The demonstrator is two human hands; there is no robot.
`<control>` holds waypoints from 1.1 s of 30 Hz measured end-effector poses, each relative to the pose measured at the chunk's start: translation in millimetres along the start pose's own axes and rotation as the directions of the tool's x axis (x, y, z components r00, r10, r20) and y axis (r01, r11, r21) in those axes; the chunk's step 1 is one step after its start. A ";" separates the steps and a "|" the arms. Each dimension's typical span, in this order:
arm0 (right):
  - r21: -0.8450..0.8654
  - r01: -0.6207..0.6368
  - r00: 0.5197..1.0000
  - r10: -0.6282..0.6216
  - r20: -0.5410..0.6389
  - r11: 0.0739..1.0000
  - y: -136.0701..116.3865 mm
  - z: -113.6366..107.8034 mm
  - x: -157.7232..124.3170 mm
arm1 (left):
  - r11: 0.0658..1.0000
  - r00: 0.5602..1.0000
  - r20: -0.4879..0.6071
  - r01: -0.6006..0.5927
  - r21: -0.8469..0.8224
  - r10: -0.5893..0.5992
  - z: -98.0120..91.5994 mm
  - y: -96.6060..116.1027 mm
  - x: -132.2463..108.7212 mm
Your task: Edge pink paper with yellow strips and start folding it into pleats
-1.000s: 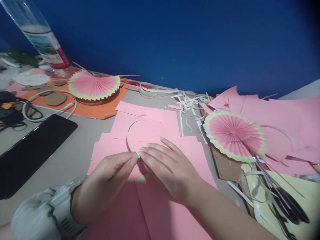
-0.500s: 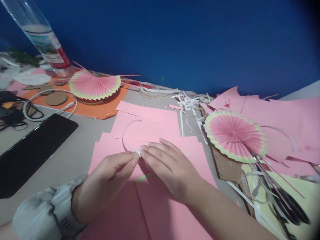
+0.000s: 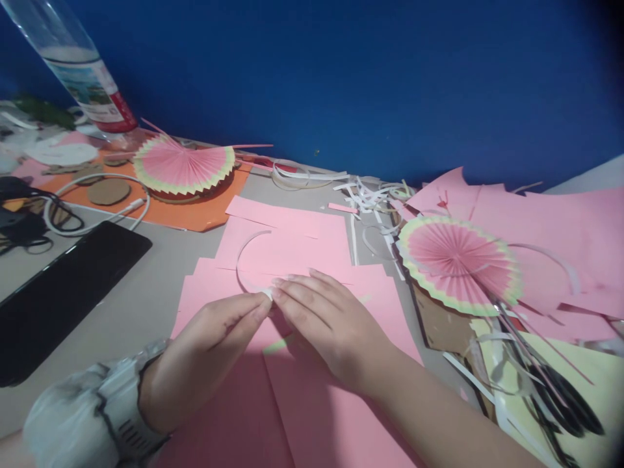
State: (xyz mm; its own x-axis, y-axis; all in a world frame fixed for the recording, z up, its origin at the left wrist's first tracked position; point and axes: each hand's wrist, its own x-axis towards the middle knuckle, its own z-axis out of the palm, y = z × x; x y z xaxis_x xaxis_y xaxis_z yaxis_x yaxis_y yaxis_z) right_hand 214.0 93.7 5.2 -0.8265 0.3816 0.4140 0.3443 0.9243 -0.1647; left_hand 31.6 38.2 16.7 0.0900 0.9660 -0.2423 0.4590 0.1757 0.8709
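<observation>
A narrow white paper strip (image 3: 240, 259) curves up and away from my fingertips over several pink paper sheets (image 3: 312, 416). Its near end is pinched between the thumb and forefinger of my left hand (image 3: 209, 344), which has a pale band and cuff at the wrist. My right hand (image 3: 336, 325) meets the left fingertips, fingers together and bent over the same end of the strip. Its thumb is hidden beneath the hand, so the exact hold there is partly covered.
A pleated pink paper fan (image 3: 458, 260) lies right, near black-handled scissors (image 3: 560, 396). Another pleated fan (image 3: 185, 166) rests on orange paper (image 3: 195, 218) at the left, near a bottle (image 3: 92, 84). A black phone (image 3: 73, 299) lies left; paper scraps (image 3: 368, 198) lie behind. A blue wall (image 3: 341, 78) stands at the back.
The white strip's curved free end has shifted slightly left and up. Both hands stay in nearly the same place, still together at the strip's end.
</observation>
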 end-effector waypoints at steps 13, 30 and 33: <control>-0.005 -0.002 1.000 0.002 0.013 1.000 -0.3 1.2 -0.9 | 1.000 1.000 -0.009 0.017 0.017 -0.017 -0.2 2.4 -0.3; 0.070 -0.022 0.999 0.024 -0.024 0.997 -0.3 3.7 -0.3 | 0.998 1.000 -0.015 -0.021 0.066 0.022 -1.0 2.0 -0.8; 0.137 -0.031 0.998 0.039 -0.053 0.990 0.1 4.3 -0.4 | 0.996 0.998 0.003 -0.056 0.071 0.056 -1.2 0.9 -2.3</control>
State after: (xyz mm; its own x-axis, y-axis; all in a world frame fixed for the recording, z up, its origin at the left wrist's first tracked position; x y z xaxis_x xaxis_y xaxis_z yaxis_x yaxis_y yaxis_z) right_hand 212.5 93.7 1.2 -0.7878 0.4165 0.4537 0.3058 0.9040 -0.2988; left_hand 30.7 36.4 18.6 0.1182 0.9737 -0.1946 0.5148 0.1075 0.8506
